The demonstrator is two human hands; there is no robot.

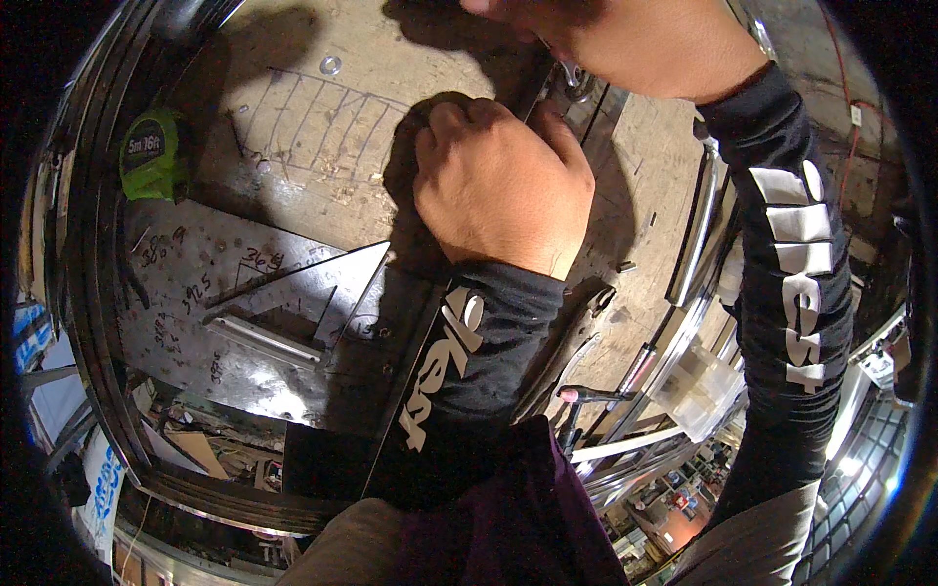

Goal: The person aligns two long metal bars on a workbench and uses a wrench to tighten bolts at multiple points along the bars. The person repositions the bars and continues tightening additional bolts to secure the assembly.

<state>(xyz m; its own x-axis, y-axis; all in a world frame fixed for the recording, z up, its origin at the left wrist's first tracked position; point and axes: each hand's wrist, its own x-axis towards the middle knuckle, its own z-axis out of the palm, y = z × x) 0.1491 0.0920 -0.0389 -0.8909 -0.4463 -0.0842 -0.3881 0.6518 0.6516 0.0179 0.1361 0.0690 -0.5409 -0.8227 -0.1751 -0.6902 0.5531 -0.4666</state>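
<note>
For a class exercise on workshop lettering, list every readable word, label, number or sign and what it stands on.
Locations only, without the wording:
Tape measure: printed label.
Metal plate: handwritten figures, some faint.
Left sleeve: white lettering.
Right sleeve: white lettering.
Blue-and-white items, far left: lettering too distorted to read.

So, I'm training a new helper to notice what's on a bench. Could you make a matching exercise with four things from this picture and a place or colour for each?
Things:
1. tape measure
2. washer
3. metal triangle
4. right hand

Places or colours:
A. lying on the metal plate with handwritten marks
B. partly cut off by the picture's top edge
C. bright green and black
D. on the wood, just beyond the drawn grid

Right pairs: 1-C, 2-D, 3-A, 4-B
</note>
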